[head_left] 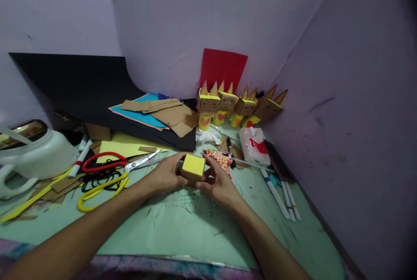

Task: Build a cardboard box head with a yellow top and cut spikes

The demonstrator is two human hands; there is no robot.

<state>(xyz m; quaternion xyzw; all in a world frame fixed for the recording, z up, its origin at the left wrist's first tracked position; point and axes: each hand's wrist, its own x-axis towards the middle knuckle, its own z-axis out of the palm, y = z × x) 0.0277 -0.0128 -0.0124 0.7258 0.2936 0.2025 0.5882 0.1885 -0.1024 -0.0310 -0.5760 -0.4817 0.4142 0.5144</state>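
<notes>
Between my two hands is a small cardboard box [193,165] with a yellow paper top. My left hand [169,172] grips its left side, fingers behind and thumb at the front. On the opposite side my right hand [219,181] holds it with thumb and fingertips. The box is low over the green tabletop [156,228]; whether it touches is hard to see. Left of my left hand lie open scissors [130,166] with one red and one yellow handle loop, over tangled black cord [100,180]. A floral-patterned piece [221,158] lies just behind my right hand.
Several cardboard box-headed figures [208,105] with pointed horns stand at the back, before a red sheet [224,67]. Cardboard pieces [182,117] and a black sheet [81,80] lie back left. A white mug [48,154] is at left; markers [275,193] and a tissue pack [252,149] at right.
</notes>
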